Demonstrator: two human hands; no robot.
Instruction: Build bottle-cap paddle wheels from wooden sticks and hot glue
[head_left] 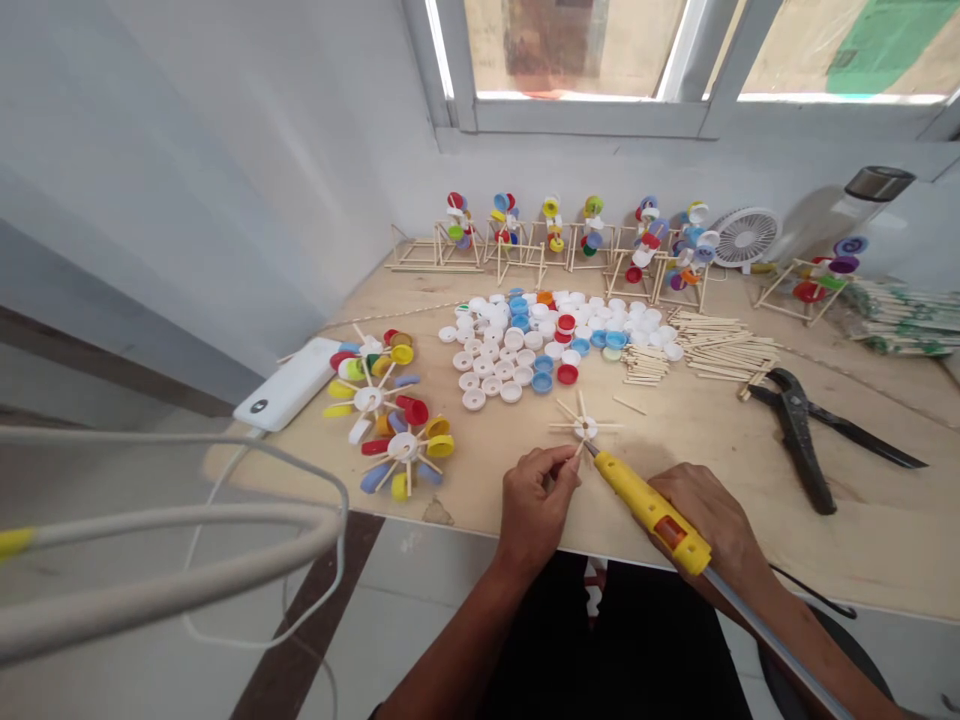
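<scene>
Near the table's front edge lies a white round hub (586, 428) with several thin wooden sticks spreading from it. My left hand (536, 495) is closed in a pinch on a wooden stick (580, 449) at the hub's near side. My right hand (701, 510) is wrapped round a yellow hot glue gun (649, 507), its metal tip at the hub close to my left fingertips. Beyond, a spread of bottle caps (511, 393), mostly white with some blue and red, covers the middle. To the left sit several stick wheels (403, 447) with coloured caps.
Loose wooden sticks (720, 345) lie right of the caps. Black-handled pliers (799, 425) rest at the right. Stick frames with cap wheels (555, 240) stand along the wall, near a small white fan (746, 238). A white power bank (289, 385) and cable (225, 520) are at the left.
</scene>
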